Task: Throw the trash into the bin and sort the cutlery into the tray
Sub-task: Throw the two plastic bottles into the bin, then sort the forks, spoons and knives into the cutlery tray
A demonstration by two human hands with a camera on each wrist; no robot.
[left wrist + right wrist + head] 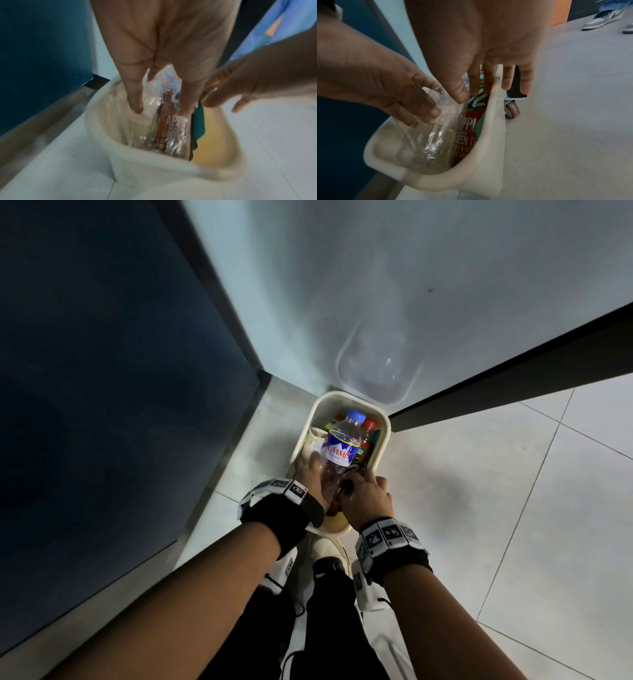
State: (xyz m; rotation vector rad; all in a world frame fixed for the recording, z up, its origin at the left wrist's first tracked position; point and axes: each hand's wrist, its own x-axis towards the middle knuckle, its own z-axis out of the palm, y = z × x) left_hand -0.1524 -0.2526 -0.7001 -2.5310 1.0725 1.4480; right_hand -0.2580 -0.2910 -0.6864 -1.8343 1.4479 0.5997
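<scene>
A cream bin (385,426) (102,135) (488,128) stands on the tiled floor in a corner. A clear water bottle (339,446) (149,105) (433,142) with a blue cap sticks up out of it. Beside that lies a red-labelled green tea bottle (364,443) (168,128) (469,128). My left hand (310,470) (162,106) (412,108) grips the clear bottle's near end between thumb and fingers. My right hand (368,491) (240,94) (496,83) is spread with straight fingers astride the bin's right rim. No cutlery or tray shows.
A dark blue panel (102,371) runs along the left. Beyond the bin, a clear plastic tub (376,364) lies on a grey surface. A caster wheel (511,109) stands behind the bin. Another person's shoes (600,17) are at the far right. My own shoes (325,556) are just before the bin.
</scene>
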